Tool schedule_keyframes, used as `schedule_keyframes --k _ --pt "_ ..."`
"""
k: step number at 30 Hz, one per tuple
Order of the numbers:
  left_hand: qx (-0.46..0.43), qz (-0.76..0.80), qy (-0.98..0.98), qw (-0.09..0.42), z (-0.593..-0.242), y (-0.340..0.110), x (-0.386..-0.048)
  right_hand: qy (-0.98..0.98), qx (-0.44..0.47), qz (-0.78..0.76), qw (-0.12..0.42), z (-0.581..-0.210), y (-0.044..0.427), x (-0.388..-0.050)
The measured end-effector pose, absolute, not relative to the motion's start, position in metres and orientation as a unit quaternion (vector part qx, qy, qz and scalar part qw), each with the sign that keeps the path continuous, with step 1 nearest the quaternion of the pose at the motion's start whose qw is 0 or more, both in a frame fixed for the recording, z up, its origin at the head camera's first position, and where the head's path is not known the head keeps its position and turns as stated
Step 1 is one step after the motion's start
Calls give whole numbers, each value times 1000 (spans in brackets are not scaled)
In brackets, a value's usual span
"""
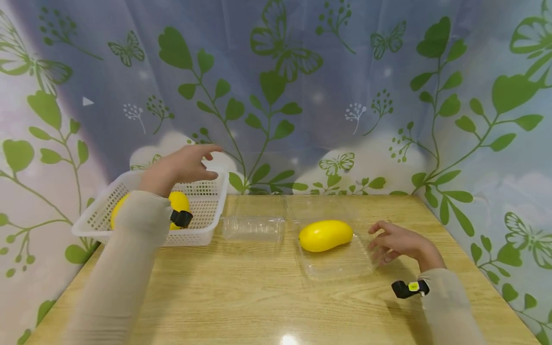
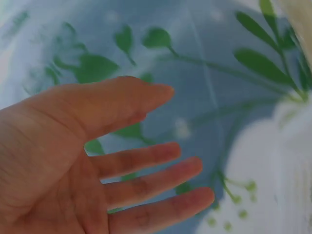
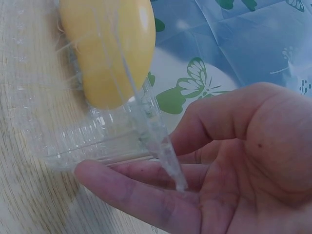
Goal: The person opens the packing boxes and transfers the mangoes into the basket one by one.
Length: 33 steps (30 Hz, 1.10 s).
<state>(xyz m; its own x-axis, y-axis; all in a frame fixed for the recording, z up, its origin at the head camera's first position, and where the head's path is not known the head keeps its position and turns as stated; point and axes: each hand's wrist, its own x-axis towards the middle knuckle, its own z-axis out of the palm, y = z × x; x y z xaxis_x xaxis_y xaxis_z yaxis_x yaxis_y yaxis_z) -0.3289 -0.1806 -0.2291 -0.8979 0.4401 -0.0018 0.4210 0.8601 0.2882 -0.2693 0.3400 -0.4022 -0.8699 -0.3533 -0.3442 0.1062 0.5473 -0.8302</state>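
Observation:
A yellow mango (image 1: 325, 235) lies on its side in an open clear plastic container (image 1: 340, 270). At that container's right side is my right hand (image 1: 398, 243). In the right wrist view, the container's clear wall (image 3: 163, 156) passes between the thumb and fingers, which hold its edge. My left hand (image 1: 183, 165) is raised over the white basket (image 1: 189, 238), fingers spread and nothing in them. The left wrist view shows that hand's bare palm (image 2: 53, 165). Inside the basket sit yellow mangoes (image 1: 178, 203), partly hidden by the left forearm.
Another clear plastic piece (image 1: 254, 229) lies between the basket and the mango's container. The wooden table (image 1: 258, 292) ends at the back against a patterned cloth (image 1: 302, 120) with green leaves and butterflies.

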Motion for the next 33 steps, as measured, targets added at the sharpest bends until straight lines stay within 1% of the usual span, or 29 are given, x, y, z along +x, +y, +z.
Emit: schedule_keyframes --k 5,9,14,22,28,33 --pt "261 157 951 44 -233 -152 -315 843 -76 -472 247 -405 341 -270" --pt "299 164 939 53 -244 -127 -306 843 -77 -472 247 -407 341 -271" --pt "335 160 927 52 -261 -91 -296 842 -72 -475 247 -408 343 -271" --pt "362 176 913 68 -294 -42 -284 840 -74 -476 250 -408 342 -272" --pt "373 190 903 91 -310 -18 -278 840 -76 -475 250 -406 342 -272" --pt "380 168 905 93 -321 0 -281 842 -77 -473 249 -406 343 -271"
